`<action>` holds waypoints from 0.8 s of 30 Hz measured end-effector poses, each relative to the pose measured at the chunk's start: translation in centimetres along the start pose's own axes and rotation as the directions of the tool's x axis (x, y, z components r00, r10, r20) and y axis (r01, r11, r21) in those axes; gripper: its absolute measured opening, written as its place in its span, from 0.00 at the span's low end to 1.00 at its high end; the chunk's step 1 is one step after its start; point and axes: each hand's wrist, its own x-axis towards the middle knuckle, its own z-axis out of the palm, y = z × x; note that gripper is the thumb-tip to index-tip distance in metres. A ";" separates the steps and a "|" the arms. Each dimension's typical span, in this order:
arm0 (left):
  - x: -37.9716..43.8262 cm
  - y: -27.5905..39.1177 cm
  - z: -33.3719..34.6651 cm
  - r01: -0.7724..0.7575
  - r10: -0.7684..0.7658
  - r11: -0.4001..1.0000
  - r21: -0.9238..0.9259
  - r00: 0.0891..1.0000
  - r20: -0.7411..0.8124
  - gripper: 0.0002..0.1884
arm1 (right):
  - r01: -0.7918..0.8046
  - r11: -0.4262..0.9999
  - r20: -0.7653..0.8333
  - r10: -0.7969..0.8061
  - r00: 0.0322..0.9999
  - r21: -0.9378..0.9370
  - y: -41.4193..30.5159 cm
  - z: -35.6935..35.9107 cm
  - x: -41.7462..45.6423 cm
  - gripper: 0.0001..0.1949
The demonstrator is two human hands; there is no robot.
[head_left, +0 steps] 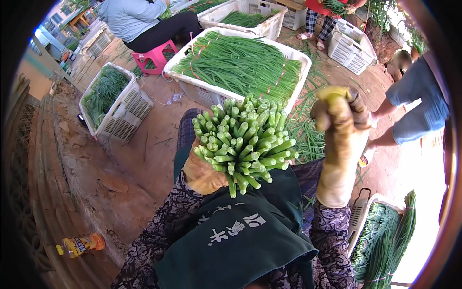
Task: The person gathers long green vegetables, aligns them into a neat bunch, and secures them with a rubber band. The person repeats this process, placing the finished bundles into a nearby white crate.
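My left hand, in a yellowed work glove, grips a thick bundle of green chive-like stalks. Their pale cut ends face up toward me, and most of my fingers are hidden behind them. To the right, my right hand is raised in a stained, dirty glove, apart from the bundle. Its fingers are curled and slightly blurred; whether anything lies within them is hidden. A dark green apron with white printing covers my lap. Just beyond the bundle stands a large white plastic crate filled with neatly laid green stalks.
Crates of greens stand at left, far right and lower right. A person sits on a pink stool; others stand at right and behind. Loose leaves litter the ground. A drink bottle lies at lower left.
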 end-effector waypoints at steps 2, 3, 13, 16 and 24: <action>-0.1 0.0 0.1 0.004 -0.004 1.000 -0.004 1.000 0.000 0.34 | -0.085 0.991 0.175 0.065 0.982 0.106 1.3 -1.9 -0.2 0.20; 0.1 0.1 0.3 -0.008 0.008 1.000 -0.002 1.000 -0.010 0.34 | -0.110 0.992 0.204 0.096 0.974 0.059 2.1 -2.1 -0.4 0.23; 2.1 2.1 3.1 -0.178 0.299 0.426 0.887 0.953 0.047 0.34 | -0.556 0.829 0.303 0.517 0.801 0.055 9.4 2.0 -6.2 0.49; 2.3 0.5 4.4 -0.293 0.467 -0.030 0.956 0.841 0.272 0.42 | -0.623 0.767 0.315 0.560 0.766 0.154 8.3 2.2 -4.7 0.40; 4.4 3.4 4.6 -0.373 0.618 0.125 0.919 0.754 0.222 0.33 | -0.310 0.892 0.468 0.440 0.766 -0.330 6.5 0.5 -2.1 0.57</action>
